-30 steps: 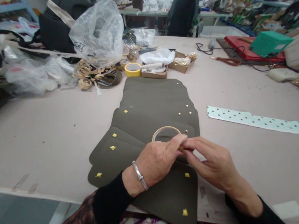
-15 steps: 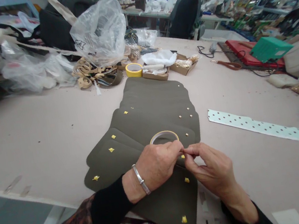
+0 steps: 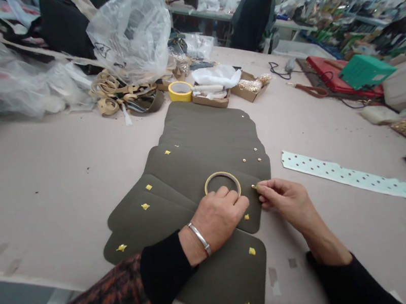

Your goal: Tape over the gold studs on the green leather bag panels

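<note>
My left hand (image 3: 221, 218), with a silver bangle at its wrist, is closed on the near side of a thin roll of yellow tape (image 3: 220, 174). The roll rests over several overlapping olive-green panels (image 3: 202, 126) with rounded corners. Beside the panels' right edge, my right hand (image 3: 286, 203) pinches a small bit of yellow tape (image 3: 257, 187) between thumb and forefinger, right next to a metal stud (image 3: 253, 186). More gold-coloured studs (image 3: 244, 160) show on the upper panels. Small yellow tape pieces (image 3: 149, 187) are stuck on the left and lower panels.
A pale green dotted strip (image 3: 344, 170) lies to the right. Behind the panels stand a second yellow tape roll (image 3: 180, 92), small boxes of parts (image 3: 250, 88), coiled straps (image 3: 108, 90) and a clear plastic bag (image 3: 130, 35). A person (image 3: 251, 21) sits farther back.
My hands, together over the lower panel before, have separated. The right has moved up and right to a stud with a bit of tape; the left keeps the roll.
</note>
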Demonstrator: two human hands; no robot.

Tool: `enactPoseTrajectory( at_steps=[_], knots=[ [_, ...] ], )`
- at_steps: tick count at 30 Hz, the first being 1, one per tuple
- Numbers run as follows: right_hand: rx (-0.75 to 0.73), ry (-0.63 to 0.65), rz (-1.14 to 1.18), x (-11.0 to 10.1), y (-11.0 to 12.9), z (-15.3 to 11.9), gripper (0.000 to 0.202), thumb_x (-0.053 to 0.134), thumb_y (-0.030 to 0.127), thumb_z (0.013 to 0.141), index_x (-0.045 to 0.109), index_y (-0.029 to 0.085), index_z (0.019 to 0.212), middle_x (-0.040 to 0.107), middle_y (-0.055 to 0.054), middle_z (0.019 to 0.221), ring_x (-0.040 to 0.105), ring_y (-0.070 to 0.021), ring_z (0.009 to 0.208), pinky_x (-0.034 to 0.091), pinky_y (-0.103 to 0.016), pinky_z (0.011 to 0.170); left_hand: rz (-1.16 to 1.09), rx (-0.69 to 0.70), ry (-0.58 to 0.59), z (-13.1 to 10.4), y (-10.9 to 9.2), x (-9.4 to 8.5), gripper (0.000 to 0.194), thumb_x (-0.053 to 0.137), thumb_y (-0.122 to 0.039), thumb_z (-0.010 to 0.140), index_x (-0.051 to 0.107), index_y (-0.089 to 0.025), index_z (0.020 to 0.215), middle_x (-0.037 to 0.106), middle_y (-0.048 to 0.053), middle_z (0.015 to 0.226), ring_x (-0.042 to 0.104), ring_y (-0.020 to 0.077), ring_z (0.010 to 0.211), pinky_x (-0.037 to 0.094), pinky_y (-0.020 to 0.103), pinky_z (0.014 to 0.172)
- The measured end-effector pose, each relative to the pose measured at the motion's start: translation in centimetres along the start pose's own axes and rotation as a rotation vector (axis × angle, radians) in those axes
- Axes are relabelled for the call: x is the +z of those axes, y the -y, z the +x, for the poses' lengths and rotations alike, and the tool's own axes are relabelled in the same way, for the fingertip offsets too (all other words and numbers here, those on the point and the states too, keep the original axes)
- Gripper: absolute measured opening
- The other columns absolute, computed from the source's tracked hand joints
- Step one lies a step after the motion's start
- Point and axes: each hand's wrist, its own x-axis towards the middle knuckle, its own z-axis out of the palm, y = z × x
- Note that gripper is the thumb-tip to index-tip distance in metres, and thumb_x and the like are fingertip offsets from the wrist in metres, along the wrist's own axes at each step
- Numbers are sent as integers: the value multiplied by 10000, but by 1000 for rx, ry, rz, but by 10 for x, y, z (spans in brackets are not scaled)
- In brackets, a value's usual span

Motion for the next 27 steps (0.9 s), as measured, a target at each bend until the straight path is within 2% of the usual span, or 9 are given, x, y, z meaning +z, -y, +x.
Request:
enactPoseTrajectory(
  at_steps=[5, 10, 13, 15, 17, 19, 22, 24, 27],
  knots=[
    [-134, -45, -332, 8, 5, 2, 293, 590, 430, 792, 713, 169, 839, 685, -40, 673, 621, -157, 583, 514, -281, 559, -27, -3, 36, -2, -1, 0, 97, 448, -205, 944, 492, -196, 858, 565, 20, 829, 516, 214, 792, 463, 327, 613],
    [-292, -119, -592, 17, 14, 4, 193, 543, 308, 800, 698, 198, 772, 730, -41, 760, 664, -175, 659, 488, -285, 623, -54, -12, 40, -2, -1, -1, 105, 442, -210, 948, 491, -195, 856, 561, 19, 830, 514, 216, 796, 469, 333, 615],
    [-301, -138, -683, 15, 14, 5, 204, 547, 292, 810, 665, 186, 938, 709, -20, 683, 660, -183, 619, 471, -289, 598, -69, -21, 52, -2, -1, -2, 96, 448, -199, 944, 494, -193, 861, 561, 20, 837, 512, 215, 801, 472, 330, 623],
    [-326, -147, -729, 9, 13, 5, 313, 574, 312, 819, 597, 164, 1094, 677, 5, 619, 644, -185, 575, 462, -291, 572, -75, -28, 59, -3, 0, -3, 87, 450, -181, 940, 496, -190, 867, 560, 23, 848, 510, 214, 807, 470, 325, 622],
    [-430, -153, -756, 1, 13, 3, 295, 572, 326, 847, 580, 166, 1095, 679, -4, 661, 640, -176, 592, 470, -288, 582, -77, -28, 66, -4, 1, -5, 78, 452, -153, 931, 498, -186, 877, 559, 30, 863, 506, 214, 812, 464, 320, 619],
    [-606, -112, -785, -6, 14, 0, 175, 518, 293, 893, 612, 180, 988, 693, -42, 794, 648, -165, 686, 491, -286, 647, -69, -14, 75, -8, 4, -9, 76, 453, -138, 923, 497, -185, 884, 554, 32, 859, 500, 214, 797, 453, 323, 616],
    [-794, 46, -876, -8, 15, -1, 205, 441, 224, 930, 639, 172, 928, 677, -83, 893, 641, -178, 812, 504, -306, 746, -33, 10, 91, -17, 9, -13, 68, 448, -149, 925, 496, -188, 896, 540, 28, 824, 485, 210, 752, 431, 335, 623],
    [-785, 106, -952, -3, 15, 1, 235, 423, 199, 931, 654, 152, 938, 673, -96, 871, 639, -194, 804, 507, -322, 749, -3, 27, 89, -23, 13, -15, 67, 440, -160, 933, 496, -186, 907, 532, 28, 809, 478, 203, 736, 413, 338, 634],
    [-614, 75, -1008, 6, 19, 8, 213, 468, 180, 899, 678, 145, 910, 697, -97, 852, 655, -207, 770, 504, -325, 729, 37, 59, 63, -31, 18, -14, 87, 413, -176, 950, 498, -182, 934, 525, 29, 800, 472, 196, 728, 390, 340, 642]
  ],
)
